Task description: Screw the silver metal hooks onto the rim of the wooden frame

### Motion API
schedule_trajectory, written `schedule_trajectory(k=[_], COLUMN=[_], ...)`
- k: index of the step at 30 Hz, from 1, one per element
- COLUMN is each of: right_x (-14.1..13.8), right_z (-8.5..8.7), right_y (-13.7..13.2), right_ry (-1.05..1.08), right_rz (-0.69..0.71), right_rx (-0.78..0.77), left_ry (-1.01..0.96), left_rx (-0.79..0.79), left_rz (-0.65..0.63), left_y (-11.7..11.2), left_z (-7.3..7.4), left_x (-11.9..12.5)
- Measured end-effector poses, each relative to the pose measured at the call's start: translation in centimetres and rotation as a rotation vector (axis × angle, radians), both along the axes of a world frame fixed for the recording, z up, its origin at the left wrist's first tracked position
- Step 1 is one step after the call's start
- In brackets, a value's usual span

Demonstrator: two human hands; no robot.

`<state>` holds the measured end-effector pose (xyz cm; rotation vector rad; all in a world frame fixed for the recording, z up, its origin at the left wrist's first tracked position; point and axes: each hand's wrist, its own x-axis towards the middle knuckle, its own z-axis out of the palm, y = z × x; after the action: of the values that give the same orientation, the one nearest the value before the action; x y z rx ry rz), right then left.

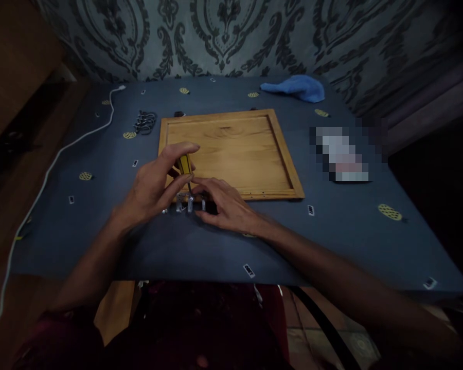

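Note:
My left hand [150, 187] is closed around a yellow and black screwdriver [185, 164]. Its shaft points down at a row of small silver metal fittings [190, 203] along the near edge of a framed wooden panel [231, 154]. Beside the shaft, my right hand [226, 205] has its thumb and forefinger curled around the right end of these fittings. Exactly where its fingertips press is partly hidden. The panel lies flat on the table, and small dark holes show in its near rail, right of my right hand.
A cluster of metal hooks [144, 122] lies left of the panel on the blue tablecloth [254, 246]. A white cable [59, 154] runs down the left side. A blue cloth [299, 89] sits at the back right, and a blurred-out object [343, 154] lies on the right.

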<state>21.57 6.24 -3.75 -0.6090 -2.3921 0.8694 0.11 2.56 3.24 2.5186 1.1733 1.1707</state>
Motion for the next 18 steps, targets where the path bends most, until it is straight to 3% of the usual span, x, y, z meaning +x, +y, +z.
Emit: schedule_trajectory(k=[18], right_x=[-0.04], right_z=[-0.19], right_y=[0.11], right_ry=[0.017], right_rz=[0.008], right_rx=[0.024], left_ry=[0.013], left_rx=[0.038], left_rz=[0.044], left_y=[0.10], left_z=[-0.20], left_x=[-0.07])
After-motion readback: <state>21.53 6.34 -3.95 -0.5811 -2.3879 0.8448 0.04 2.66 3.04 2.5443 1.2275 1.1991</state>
